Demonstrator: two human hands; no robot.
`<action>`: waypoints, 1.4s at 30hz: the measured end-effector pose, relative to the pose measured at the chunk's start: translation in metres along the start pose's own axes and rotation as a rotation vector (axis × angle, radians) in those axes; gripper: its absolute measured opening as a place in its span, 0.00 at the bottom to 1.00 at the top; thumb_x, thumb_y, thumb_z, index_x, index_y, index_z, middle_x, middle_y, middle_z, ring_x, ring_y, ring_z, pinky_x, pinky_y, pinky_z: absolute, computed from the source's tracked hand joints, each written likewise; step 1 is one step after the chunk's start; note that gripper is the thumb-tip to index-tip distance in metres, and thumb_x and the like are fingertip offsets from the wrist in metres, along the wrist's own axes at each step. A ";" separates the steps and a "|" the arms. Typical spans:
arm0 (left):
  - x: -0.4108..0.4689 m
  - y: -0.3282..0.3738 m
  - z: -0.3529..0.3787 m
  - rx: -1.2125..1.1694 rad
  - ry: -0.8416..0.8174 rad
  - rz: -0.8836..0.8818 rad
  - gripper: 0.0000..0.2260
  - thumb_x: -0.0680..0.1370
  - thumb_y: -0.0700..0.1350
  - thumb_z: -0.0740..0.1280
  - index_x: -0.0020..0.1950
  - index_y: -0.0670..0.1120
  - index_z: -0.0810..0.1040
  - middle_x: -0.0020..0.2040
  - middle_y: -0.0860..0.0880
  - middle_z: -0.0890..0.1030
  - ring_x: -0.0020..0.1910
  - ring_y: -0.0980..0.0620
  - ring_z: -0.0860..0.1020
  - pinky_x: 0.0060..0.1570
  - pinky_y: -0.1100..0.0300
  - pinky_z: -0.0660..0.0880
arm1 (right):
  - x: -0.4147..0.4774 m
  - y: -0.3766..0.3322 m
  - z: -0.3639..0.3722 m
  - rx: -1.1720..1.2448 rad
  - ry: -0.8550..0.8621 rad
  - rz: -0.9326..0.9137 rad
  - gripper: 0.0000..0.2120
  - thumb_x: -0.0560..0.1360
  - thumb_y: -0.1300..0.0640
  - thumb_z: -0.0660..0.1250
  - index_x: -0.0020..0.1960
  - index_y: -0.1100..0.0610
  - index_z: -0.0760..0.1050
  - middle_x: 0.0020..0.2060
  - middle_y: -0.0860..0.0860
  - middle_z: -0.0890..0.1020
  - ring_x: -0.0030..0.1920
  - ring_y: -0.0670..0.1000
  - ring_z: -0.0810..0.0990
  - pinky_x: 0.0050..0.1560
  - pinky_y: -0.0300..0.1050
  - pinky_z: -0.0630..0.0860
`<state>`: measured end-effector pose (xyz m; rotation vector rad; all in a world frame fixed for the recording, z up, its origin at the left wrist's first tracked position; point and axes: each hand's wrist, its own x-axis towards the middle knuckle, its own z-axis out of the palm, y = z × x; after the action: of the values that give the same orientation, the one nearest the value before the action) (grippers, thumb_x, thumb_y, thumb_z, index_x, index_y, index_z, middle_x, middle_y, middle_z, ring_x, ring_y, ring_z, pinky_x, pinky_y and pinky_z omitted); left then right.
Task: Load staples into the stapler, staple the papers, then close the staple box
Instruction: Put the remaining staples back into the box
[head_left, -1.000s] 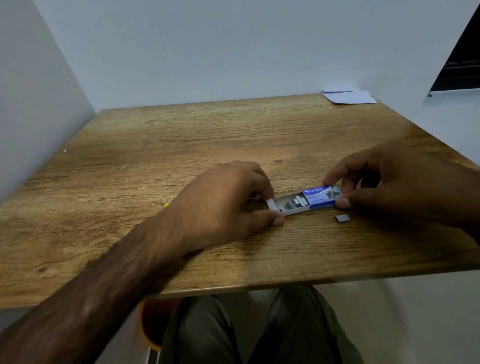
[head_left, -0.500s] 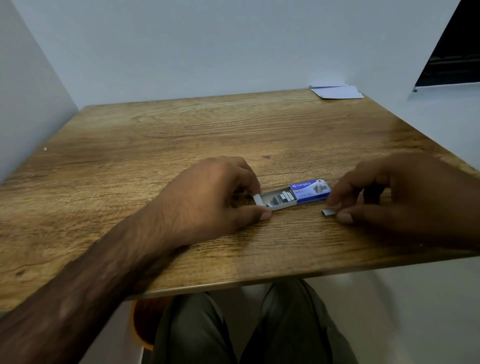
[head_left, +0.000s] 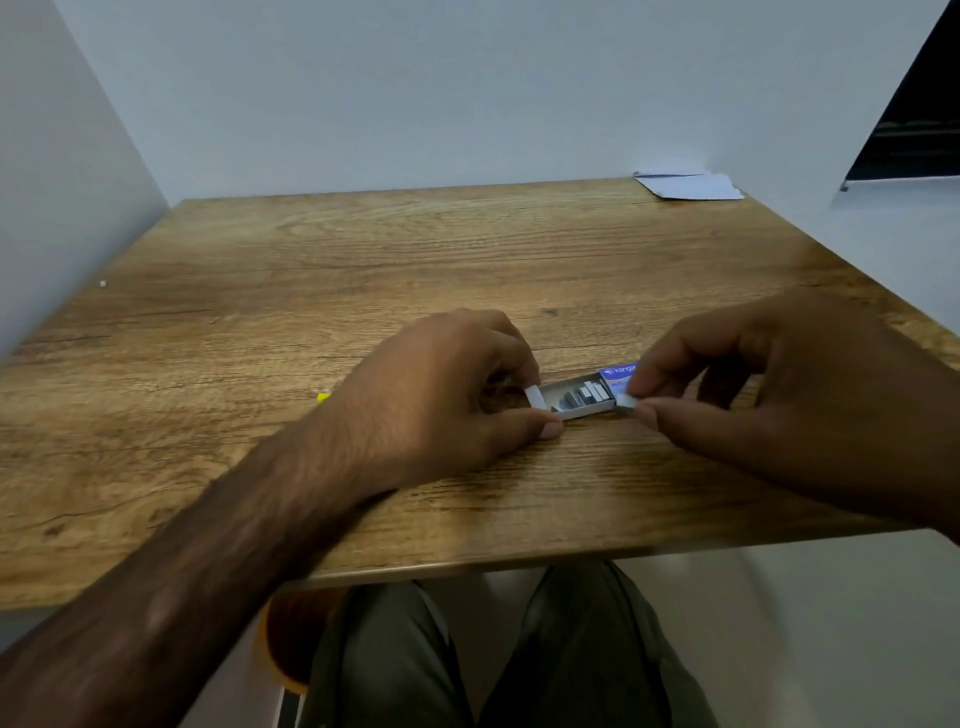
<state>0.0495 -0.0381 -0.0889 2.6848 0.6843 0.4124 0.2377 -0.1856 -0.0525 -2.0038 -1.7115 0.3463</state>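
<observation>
A small staple box (head_left: 582, 397) lies on the wooden table (head_left: 363, 270), its white tray slid out to the left of the blue sleeve, with several grey staple strips inside. My left hand (head_left: 441, 395) pinches the tray's open left end and flap between thumb and forefinger. My right hand (head_left: 769, 395) hovers over the sleeve's right part and pinches a short grey staple strip (head_left: 626, 402) just in front of the box. A yellow bit (head_left: 323, 397) peeks out left of my left wrist; I cannot tell what it is. No stapler shows.
White papers (head_left: 688, 186) lie at the table's far right corner. Pale walls close the left and back sides. The table's front edge (head_left: 467, 566) runs above my knees. An orange round object (head_left: 291, 644) sits below the table.
My right hand has let go of the blue sleeve, picked the loose staple strip off the table and brought it left to the box. My left hand stays on the tray end.
</observation>
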 end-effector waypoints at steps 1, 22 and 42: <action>-0.001 -0.001 0.000 0.008 0.003 -0.002 0.15 0.74 0.60 0.74 0.54 0.52 0.86 0.57 0.58 0.83 0.56 0.57 0.80 0.56 0.52 0.79 | 0.005 -0.004 0.003 0.004 0.016 0.008 0.09 0.62 0.39 0.70 0.41 0.39 0.83 0.38 0.30 0.84 0.39 0.36 0.82 0.36 0.41 0.76; 0.000 0.000 0.003 0.072 0.003 0.036 0.17 0.75 0.62 0.70 0.58 0.53 0.85 0.58 0.57 0.82 0.56 0.57 0.79 0.56 0.52 0.79 | 0.039 -0.038 0.026 -0.367 -0.029 0.116 0.09 0.68 0.37 0.73 0.40 0.42 0.83 0.35 0.39 0.82 0.39 0.43 0.79 0.42 0.46 0.79; 0.005 0.009 0.002 0.156 -0.051 0.014 0.18 0.78 0.62 0.68 0.64 0.57 0.83 0.61 0.57 0.79 0.60 0.55 0.75 0.60 0.49 0.75 | 0.031 0.004 0.000 -0.139 -0.086 0.122 0.09 0.68 0.48 0.78 0.43 0.36 0.81 0.41 0.35 0.81 0.40 0.39 0.80 0.45 0.50 0.80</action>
<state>0.0582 -0.0431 -0.0858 2.8373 0.7108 0.3038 0.2472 -0.1557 -0.0513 -2.2291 -1.7108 0.3684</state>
